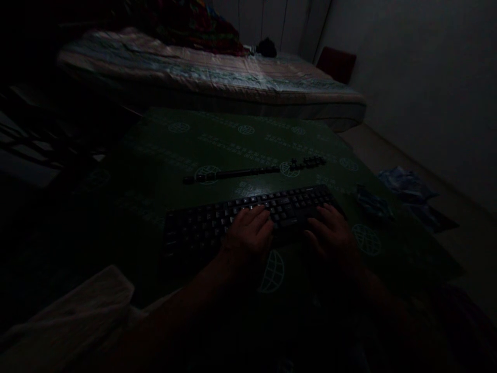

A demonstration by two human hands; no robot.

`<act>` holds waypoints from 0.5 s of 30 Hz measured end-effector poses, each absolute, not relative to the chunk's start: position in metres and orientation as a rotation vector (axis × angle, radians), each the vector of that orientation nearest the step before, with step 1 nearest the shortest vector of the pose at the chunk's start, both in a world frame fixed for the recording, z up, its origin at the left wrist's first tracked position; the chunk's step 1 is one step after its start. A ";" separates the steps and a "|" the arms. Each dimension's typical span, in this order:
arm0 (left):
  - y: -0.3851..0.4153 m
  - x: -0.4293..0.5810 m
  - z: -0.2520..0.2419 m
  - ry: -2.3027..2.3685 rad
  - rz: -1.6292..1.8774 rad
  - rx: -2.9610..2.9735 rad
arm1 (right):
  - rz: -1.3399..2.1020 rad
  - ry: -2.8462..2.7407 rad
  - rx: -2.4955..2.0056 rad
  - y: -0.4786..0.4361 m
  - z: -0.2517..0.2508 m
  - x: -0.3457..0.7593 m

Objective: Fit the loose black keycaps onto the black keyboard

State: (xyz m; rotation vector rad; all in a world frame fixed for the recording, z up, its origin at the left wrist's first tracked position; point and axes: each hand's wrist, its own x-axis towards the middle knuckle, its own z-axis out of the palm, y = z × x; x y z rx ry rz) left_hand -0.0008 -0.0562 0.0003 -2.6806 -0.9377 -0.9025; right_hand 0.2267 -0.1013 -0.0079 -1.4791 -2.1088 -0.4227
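Note:
A black keyboard [194, 228] lies at a slant across the green tabletop [155, 155], its keys facing up. My left hand [250, 230] rests over its middle keys, palm down, with the fingers side by side and nothing gripped. Over the right end of the keyboard is my right hand [330, 233], fingers stretched out and apart, holding nothing. Darkness hides most of both thumbs and palms. Behind the keyboard lies a long, thin, dark, rod-like object [248, 172], with a knobbly right end; I cannot make out its kind.
The dim room has a bed [217, 77] with a striped sheet beyond the table. Dark crumpled material [373, 203] sits by the table's right side, and cloth [407, 184] lies on the floor. Pale fabric [85, 305] shows at lower left. A wall [419, 93] stands at right.

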 end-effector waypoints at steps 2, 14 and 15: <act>-0.057 -0.001 0.001 -0.930 -0.899 -2.687 | -0.420 -2.118 -1.486 -0.103 -0.010 0.225; -0.057 -0.002 -0.001 -0.964 -0.849 -2.717 | -0.404 -2.211 -1.520 -0.096 -0.012 0.191; -0.058 -0.002 -0.001 -0.968 -0.845 -2.719 | -0.401 -2.211 -1.526 -0.096 -0.013 0.191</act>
